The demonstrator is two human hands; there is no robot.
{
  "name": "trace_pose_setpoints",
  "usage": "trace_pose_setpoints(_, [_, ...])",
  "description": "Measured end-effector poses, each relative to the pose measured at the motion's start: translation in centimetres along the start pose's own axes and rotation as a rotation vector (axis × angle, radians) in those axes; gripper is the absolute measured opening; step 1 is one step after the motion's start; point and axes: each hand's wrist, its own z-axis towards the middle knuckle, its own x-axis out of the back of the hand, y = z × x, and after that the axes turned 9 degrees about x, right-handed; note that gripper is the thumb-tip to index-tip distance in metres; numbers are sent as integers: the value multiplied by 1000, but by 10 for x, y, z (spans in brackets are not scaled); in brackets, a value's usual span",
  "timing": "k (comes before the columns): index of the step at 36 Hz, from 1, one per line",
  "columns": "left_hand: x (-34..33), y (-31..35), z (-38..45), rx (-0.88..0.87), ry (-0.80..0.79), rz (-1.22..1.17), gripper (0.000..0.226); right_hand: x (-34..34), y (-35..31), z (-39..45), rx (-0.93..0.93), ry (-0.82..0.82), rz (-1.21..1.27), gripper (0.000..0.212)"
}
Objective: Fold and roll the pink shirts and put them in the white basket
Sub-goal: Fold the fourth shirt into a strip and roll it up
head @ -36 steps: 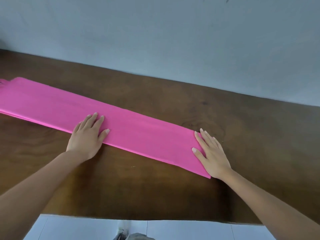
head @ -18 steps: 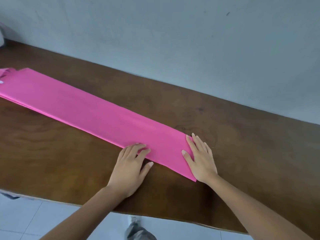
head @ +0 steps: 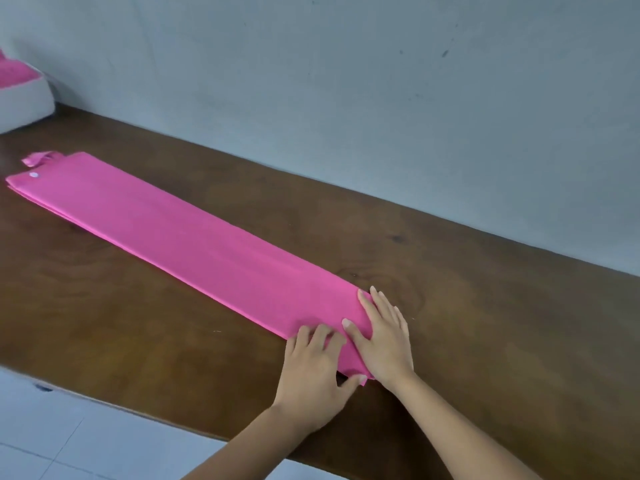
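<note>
Since a second ago, the left hand (head: pixel 317 370) has been slid along the shirt (head: pixel 194 237) to the near end, beside the right hand (head: pixel 382 337). Both are laid flat, fingers straight, nothing gripped. Rolling is judged about to begin.

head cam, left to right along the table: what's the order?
white basket → collar end of the pink shirt → the long folded pink shirt → left hand → right hand, both at the shirt's near end.
</note>
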Motion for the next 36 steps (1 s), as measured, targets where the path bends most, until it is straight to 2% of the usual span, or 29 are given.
trace_pose_setpoints(3, [-3, 12, -3, 69, -2, 10, 72, 6, 2, 2, -18, 24, 181, 81])
trace_pose_setpoints(7, [-12, 26, -4, 97, 28, 84, 64, 19, 17, 8, -15, -15, 405, 50])
trace_pose_setpoints(9, [-18, 33, -3, 110, 49, 113, 56, 24, 31, 9, 45, -45, 462, 41])
trace_pose_setpoints(15, [-11, 59, 9, 126, 40, 231, 45, 48, 69, 13, 197, -139, 547, 35])
trace_pose_setpoints(22, [-24, 75, 12, 103, 125, 270, 15, 58, 101, 14, 411, -215, 378, 34])
trace_pose_setpoints(26, [-35, 73, 11, 148, 239, 243, 19, 60, 114, 13, 568, -242, 286, 38])
trace_pose_setpoints(29, [-35, 74, 8, 181, 260, 163, 17, 61, 118, 13, 663, -241, 213, 43])
trace_pose_setpoints(32, [-32, 74, 3, 229, 240, 114, 13, 58, 118, 12, 793, -174, 105, 44])
trace_pose_setpoints(36, [-27, 69, -12, 239, 239, 41, 19, 48, 111, 7, 981, -26, 28, 35])
